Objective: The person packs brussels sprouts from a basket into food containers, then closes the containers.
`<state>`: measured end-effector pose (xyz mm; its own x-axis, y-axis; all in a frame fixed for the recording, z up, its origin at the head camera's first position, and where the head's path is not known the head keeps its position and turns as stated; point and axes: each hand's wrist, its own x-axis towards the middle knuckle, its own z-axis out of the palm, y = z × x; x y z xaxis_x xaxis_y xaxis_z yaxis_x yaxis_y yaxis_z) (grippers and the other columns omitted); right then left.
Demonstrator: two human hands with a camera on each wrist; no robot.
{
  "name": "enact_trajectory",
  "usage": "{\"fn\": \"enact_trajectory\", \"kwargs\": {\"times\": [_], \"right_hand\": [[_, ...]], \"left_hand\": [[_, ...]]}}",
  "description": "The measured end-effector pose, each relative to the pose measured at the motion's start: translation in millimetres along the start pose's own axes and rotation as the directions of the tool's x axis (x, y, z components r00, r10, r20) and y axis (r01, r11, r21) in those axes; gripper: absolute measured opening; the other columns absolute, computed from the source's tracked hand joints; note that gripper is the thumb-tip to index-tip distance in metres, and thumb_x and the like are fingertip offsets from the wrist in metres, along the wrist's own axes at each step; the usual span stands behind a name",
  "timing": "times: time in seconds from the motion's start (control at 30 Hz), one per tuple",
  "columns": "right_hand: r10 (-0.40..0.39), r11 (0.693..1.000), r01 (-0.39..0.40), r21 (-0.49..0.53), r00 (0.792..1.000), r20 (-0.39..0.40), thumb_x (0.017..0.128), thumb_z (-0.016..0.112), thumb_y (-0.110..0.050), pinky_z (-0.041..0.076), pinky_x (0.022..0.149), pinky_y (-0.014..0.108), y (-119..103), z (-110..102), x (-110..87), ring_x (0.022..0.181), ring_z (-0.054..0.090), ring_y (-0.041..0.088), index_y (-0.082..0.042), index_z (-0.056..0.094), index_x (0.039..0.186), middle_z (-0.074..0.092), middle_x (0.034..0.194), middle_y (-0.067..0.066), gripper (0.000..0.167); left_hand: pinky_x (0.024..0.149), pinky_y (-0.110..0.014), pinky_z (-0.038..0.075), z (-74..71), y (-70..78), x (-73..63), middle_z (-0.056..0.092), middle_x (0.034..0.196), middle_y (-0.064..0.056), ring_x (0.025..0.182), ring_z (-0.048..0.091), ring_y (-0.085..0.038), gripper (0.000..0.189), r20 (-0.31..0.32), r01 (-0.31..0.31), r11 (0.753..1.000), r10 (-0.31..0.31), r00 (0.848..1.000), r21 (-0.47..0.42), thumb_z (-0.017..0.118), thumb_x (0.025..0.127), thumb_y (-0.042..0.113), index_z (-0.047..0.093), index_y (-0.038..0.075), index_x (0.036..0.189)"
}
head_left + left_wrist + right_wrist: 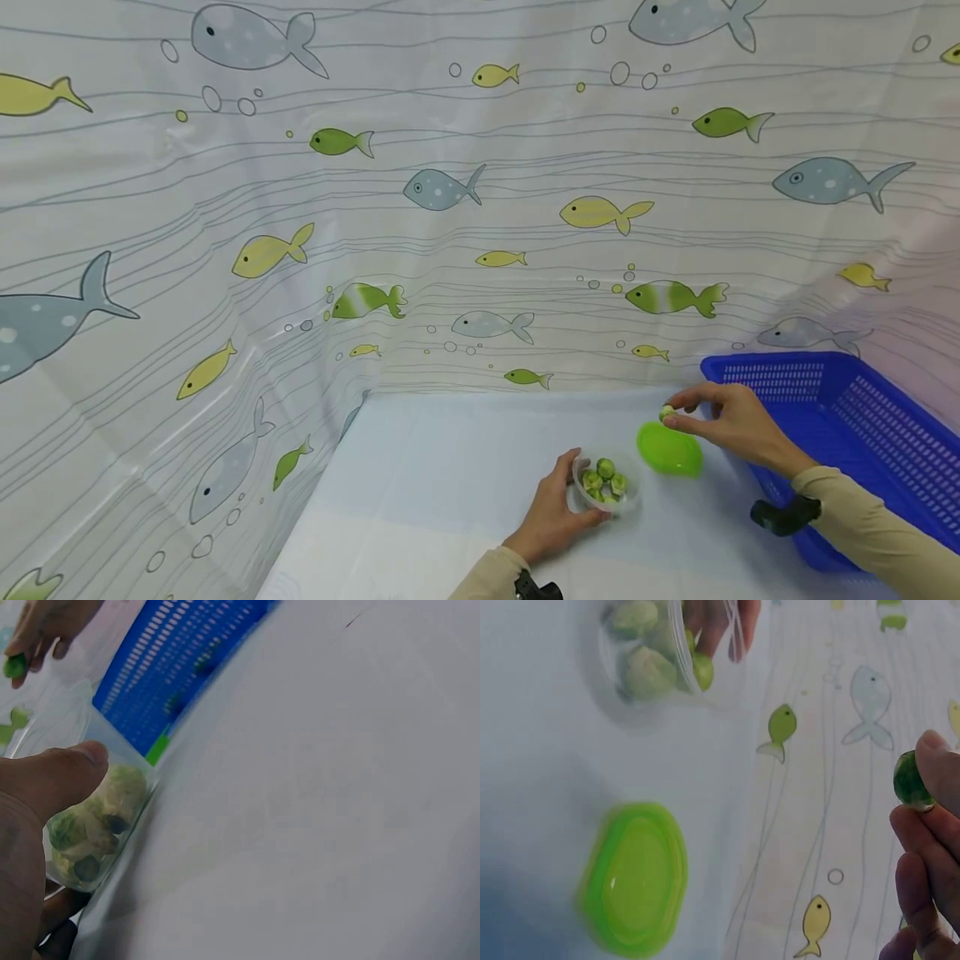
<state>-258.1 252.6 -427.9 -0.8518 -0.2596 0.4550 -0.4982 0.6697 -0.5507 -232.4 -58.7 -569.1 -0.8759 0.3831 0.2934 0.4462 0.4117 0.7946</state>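
Observation:
A clear plastic container (636,492) with several Brussels sprouts (120,791) inside stands on the white table. My left hand (553,510) grips it around the side, thumb near the front and fingers behind. Above the table to the right, my right hand (731,421) pinches a single Brussels sprout (910,781) between thumb and fingertips. Under that hand lies a bright green lid (670,450), flat on the table and apart from the container.
A blue perforated basket (821,367) stands along the right side of the table, under my right forearm. A few dark green shapes show through its wall in the left wrist view. A fish-patterned sheet (435,292) hangs behind and to the left.

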Motion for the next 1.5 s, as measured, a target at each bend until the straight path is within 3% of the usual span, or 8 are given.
{"fn": "enact_trajectory", "kwargs": {"times": [0.3,0.47,0.63,0.8,1.0,1.3,1.5], "right_hand": [[-0.007,1.000,0.006,0.022,0.998,0.066,0.087,0.089,-0.034,0.042,0.065,0.024,-8,29,-3.7,0.088,0.062,0.012,-0.027,0.082,0.099,0.076,0.095,-0.014,0.016],[-0.022,0.999,0.019,0.033,0.994,0.111,0.085,0.090,-0.037,0.047,0.069,0.024,-12,45,-6.2,0.084,0.059,0.005,-0.031,0.082,0.097,0.075,0.094,-0.018,0.016],[-0.028,0.997,0.016,0.073,0.986,0.166,0.086,0.089,-0.036,0.050,0.070,0.024,-18,57,-7.3,0.081,0.059,0.004,-0.026,0.083,0.100,0.075,0.093,-0.016,0.018],[-0.088,0.993,0.070,0.099,0.977,0.193,0.087,0.088,-0.031,0.051,0.070,0.026,-17,70,-10.1,0.081,0.061,0.008,-0.020,0.083,0.101,0.074,0.093,-0.015,0.019],[-0.163,0.987,0.156,0.046,0.964,0.209,0.085,0.089,-0.027,0.054,0.072,0.027,-16,83,-12.6,0.083,0.061,0.009,-0.018,0.083,0.102,0.075,0.094,-0.013,0.019],[-0.076,0.997,0.080,0.002,0.938,0.338,0.085,0.089,-0.033,0.051,0.074,0.028,-22,90,-13.2,0.089,0.058,0.013,-0.021,0.083,0.100,0.076,0.096,-0.016,0.021],[-0.049,0.998,0.060,-0.016,0.922,0.384,0.080,0.093,-0.033,0.046,0.072,0.024,-23,88,-9.9,0.087,0.059,0.014,-0.023,0.084,0.095,0.072,0.092,-0.015,0.020]], "left_hand": [[0.115,-0.035,0.049,-1.8,0.3,2.4,0.063,0.150,-0.010,0.133,0.062,-0.017,0.094,-0.005,-0.014,1.000,0.014,1.000,-0.006,0.090,0.086,0.033,0.036,0.005,0.159],[0.116,-0.036,0.048,-2.5,-0.1,1.9,0.063,0.150,-0.010,0.133,0.062,-0.017,0.093,-0.001,-0.020,1.000,0.020,1.000,-0.008,0.089,0.087,0.034,0.036,0.006,0.159],[0.117,-0.036,0.046,-4.0,0.8,2.0,0.062,0.150,-0.010,0.134,0.061,-0.015,0.093,0.001,-0.018,1.000,0.018,1.000,-0.004,0.088,0.087,0.034,0.036,0.005,0.159],[0.118,-0.036,0.045,-5.5,1.6,1.9,0.061,0.152,-0.006,0.135,0.059,-0.012,0.094,0.009,0.008,1.000,-0.008,1.000,-0.006,0.088,0.088,0.036,0.035,0.007,0.160],[0.118,-0.035,0.046,-5.6,-0.7,0.5,0.062,0.151,-0.006,0.134,0.060,-0.011,0.094,0.007,0.006,1.000,-0.006,1.000,-0.009,0.088,0.087,0.035,0.035,0.007,0.160],[0.119,-0.034,0.044,-2.8,-3.0,-0.9,0.062,0.152,-0.006,0.135,0.059,-0.010,0.095,0.011,0.002,1.000,-0.002,1.000,-0.027,0.088,0.087,0.036,0.035,0.007,0.160],[0.119,-0.035,0.044,-2.4,-0.2,0.0,0.061,0.152,-0.006,0.136,0.059,-0.011,0.095,0.017,0.008,1.000,-0.008,1.000,-0.029,0.088,0.087,0.036,0.035,0.008,0.161]]}}
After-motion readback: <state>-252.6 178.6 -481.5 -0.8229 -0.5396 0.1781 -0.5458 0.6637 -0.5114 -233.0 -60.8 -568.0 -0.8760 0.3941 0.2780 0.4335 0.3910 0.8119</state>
